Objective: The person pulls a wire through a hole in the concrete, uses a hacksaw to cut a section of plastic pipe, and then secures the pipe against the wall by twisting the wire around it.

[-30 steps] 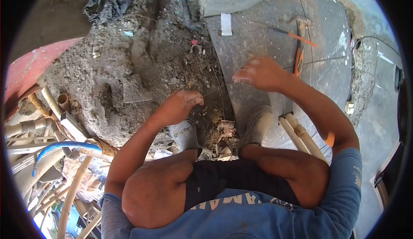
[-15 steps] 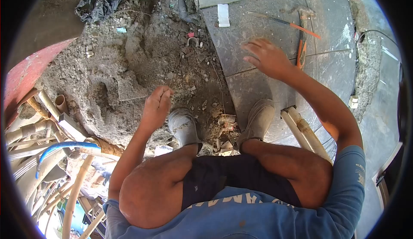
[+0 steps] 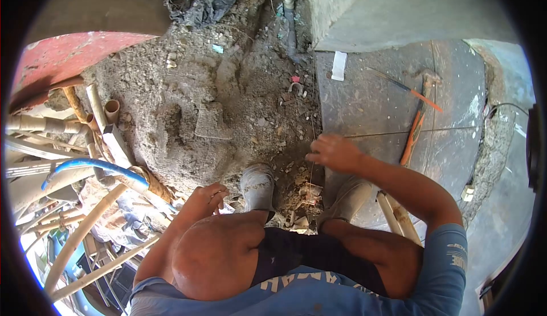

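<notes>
One thin wire (image 3: pixel 312 117) (running away, lengthwise) meets right hand (image 3: pixel 332 152).

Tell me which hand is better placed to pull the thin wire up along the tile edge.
Right. The right hand is already at the thin wire by the dark tile's edge, apparently pinching it. The left hand sits back by the left knee, away from it.

Squatting, knees bent wide. Left hand (image 3: pixel 204 197) drawn in beside the left knee, fingers (image 3: pixel 218 191) curled loosely together. Right arm stretched forward over the right knee, right hand (image 3: pixel 333 152) palm down, fingers pinched at the tips.
</notes>
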